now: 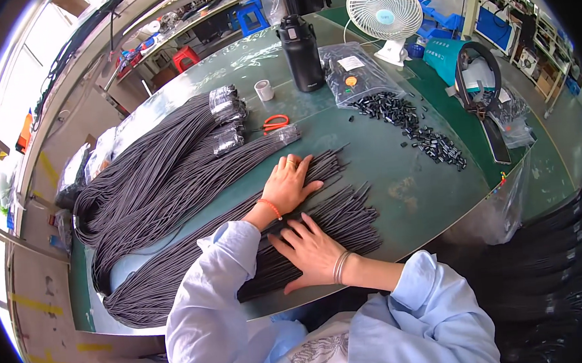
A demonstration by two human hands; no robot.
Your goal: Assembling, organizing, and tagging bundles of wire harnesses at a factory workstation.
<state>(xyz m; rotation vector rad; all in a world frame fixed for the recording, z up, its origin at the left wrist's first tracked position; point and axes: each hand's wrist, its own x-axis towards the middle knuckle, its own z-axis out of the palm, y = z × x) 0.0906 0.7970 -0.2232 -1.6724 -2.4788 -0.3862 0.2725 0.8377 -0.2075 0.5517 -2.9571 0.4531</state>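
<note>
A spread bundle of thin dark cords (195, 259) lies across the green table, its loose ends fanned out to the right. My left hand (286, 187) rests on the far part of these cords, fingers stretched. Nearer to me, my right hand (313, 253) lies flat with fingers spread on the same layer, close to the cut ends (351, 214). Neither hand grips anything. Behind them are thicker cord bundles (147, 151), their ends wrapped in clear plastic (225, 105).
Orange-handled scissors (275, 122) and a white tape roll (264, 89) lie beyond the bundles. A black bottle (302, 54), a plastic bag (357, 72) and a white fan (385, 20) stand farther back. Small black pieces (412, 129) are scattered at right, near a teal container (446, 61).
</note>
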